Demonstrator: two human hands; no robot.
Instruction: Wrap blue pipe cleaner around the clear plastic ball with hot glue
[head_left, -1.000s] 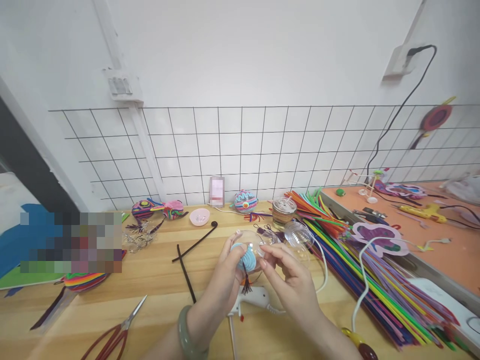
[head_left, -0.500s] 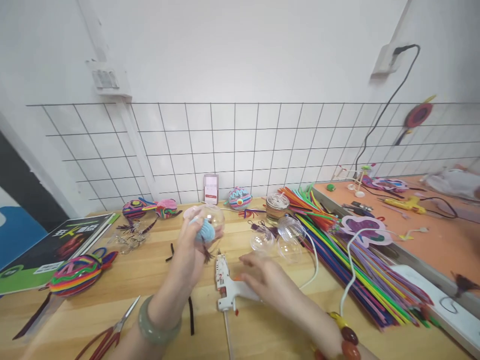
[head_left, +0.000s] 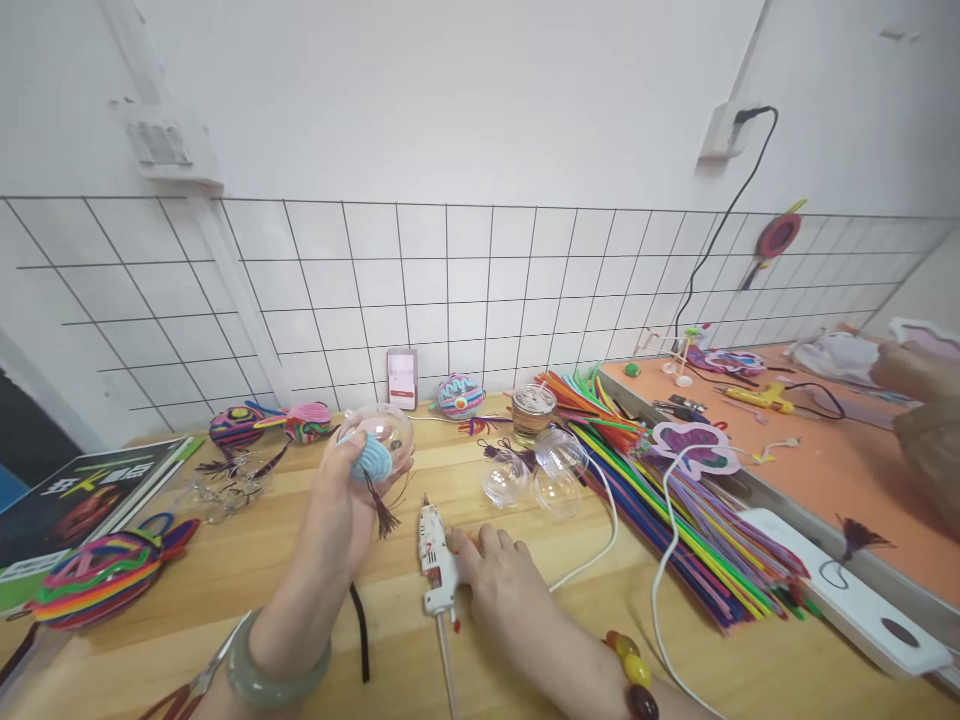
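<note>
Just left of the right grip (head_left: pixel 510 580), touching its fingers, the glue gun (head_left: pixel 433 545) is lying on the surface (head_left: pixel 405 640). Its long axis is running almost straight away from the person: the nozzle (head_left: pixel 425 500) is pointing to the far side and leaning slightly left, while a pale rod (head_left: pixel 448 665) is trailing from its tail toward the near side. Its right side is disappearing under the right grip, so I cannot tell whether those fingers are closing around it or merely resting against it. Of the 2 grips, the right is staying nearer to the glue gun; the left grip (head_left: pixel 349 490) is hovering beyond the nozzle and to its left. That left grip is clasping a clear ball (head_left: pixel 391 425) and a blue disc (head_left: pixel 373 458), with a dark tassel (head_left: pixel 385 515) hanging below. Beyond the right grip, clear shells (head_left: pixel 504 480) are sitting close together, and a white cord (head_left: pixel 616 512) is curving past on their right. Left of the glue gun, a black strip (head_left: pixel 361 630) is lying apart from both grips.
</note>
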